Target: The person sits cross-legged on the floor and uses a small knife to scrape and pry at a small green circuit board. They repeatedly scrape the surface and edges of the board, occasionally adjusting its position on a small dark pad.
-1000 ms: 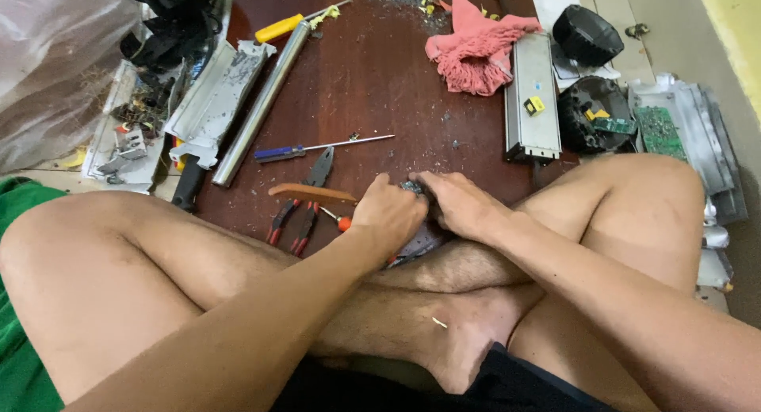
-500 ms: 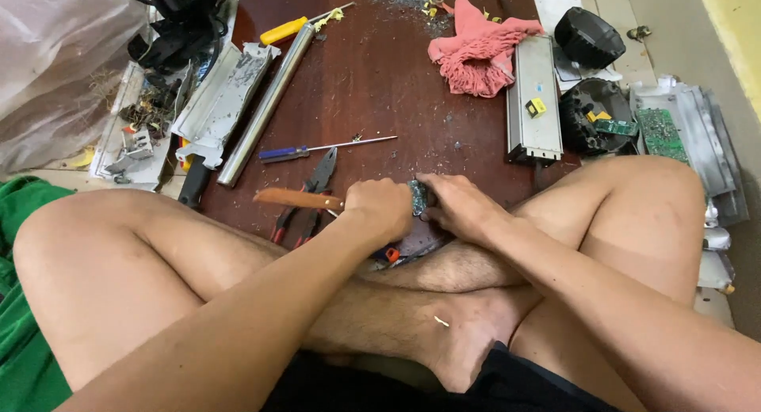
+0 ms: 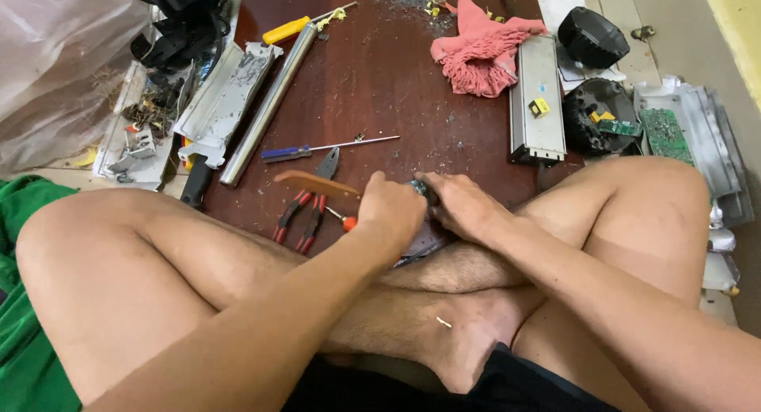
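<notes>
Small dark metal part [image 3: 422, 192] sits pinched between my two hands at the near edge of the dark brown wooden tabletop [image 3: 396, 87], just above my crossed legs. My left hand [image 3: 390, 210] is closed over it, and my right hand [image 3: 460, 206] presses its fingers against it from the other side. I judge it stiff, light, maybe sharp-edged, so the flat sides are safest to hold. Just beside lie red-handled pliers [image 3: 305, 214] and a blue-handled thin screwdriver [image 3: 317, 150].
</notes>
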